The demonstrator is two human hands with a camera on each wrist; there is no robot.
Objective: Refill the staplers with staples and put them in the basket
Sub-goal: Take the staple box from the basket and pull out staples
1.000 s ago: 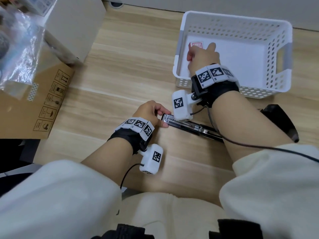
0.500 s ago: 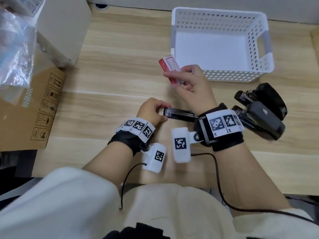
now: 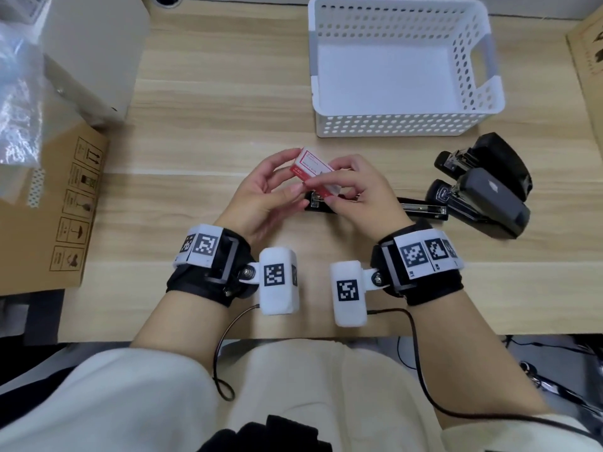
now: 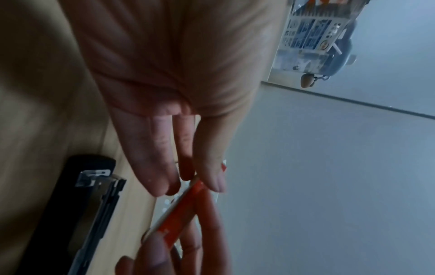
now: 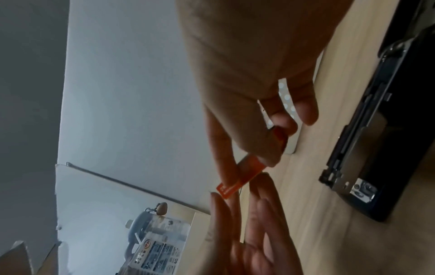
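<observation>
A small red and white staple box (image 3: 312, 168) is held above the table between both hands. My left hand (image 3: 261, 190) pinches its left end and my right hand (image 3: 352, 187) pinches its right end; the box's red edge (image 4: 179, 208) (image 5: 240, 178) shows in both wrist views. Under the hands lies a black stapler (image 3: 421, 208) hinged wide open, its metal staple channel (image 4: 94, 204) (image 5: 353, 148) facing up. Two more black staplers (image 3: 483, 187) lie at the right. The white perforated basket (image 3: 391, 125) stands behind, with nothing in it.
A brown cardboard box (image 3: 49, 207) and a white box (image 3: 94, 50) with clear plastic wrap sit at the left. Another cardboard edge (image 3: 587, 60) is at the far right. The wooden table's front edge (image 3: 293, 336) runs just behind my wrists.
My right hand brought the staple box from the basket down over the open stapler. My left hand let go of the stapler's end and rose to pinch the box.
</observation>
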